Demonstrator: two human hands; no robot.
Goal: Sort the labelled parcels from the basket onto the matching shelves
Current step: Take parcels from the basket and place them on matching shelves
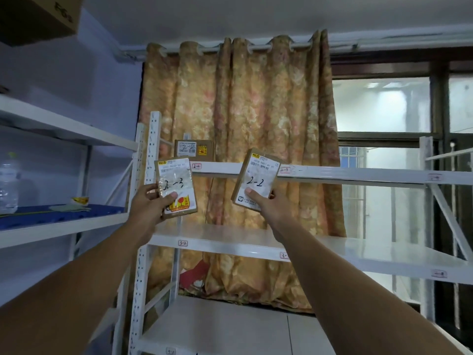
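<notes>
My left hand (149, 203) grips a small brown parcel (176, 184) hand-marked "2-3", held upright in front of the white rack's left post. My right hand (263, 204) grips another brown parcel (258, 175) marked "2-2", tilted slightly, raised to the level of the upper shelf (332, 175). A third parcel (194, 149) marked "2-2" stands on that shelf above a red "2-2" tag (196, 166). Further right on the same shelf edge is a tag (284, 170) that reads about "2-3". The basket is out of view.
The shelf below (230, 242) carries a "3-2" tag (183, 243). A floral curtain (243, 124) hangs behind the rack. On the left rack stand a plastic bottle (9, 185) and small items on a blue mat (58, 213); a cardboard box (38, 16) sits above.
</notes>
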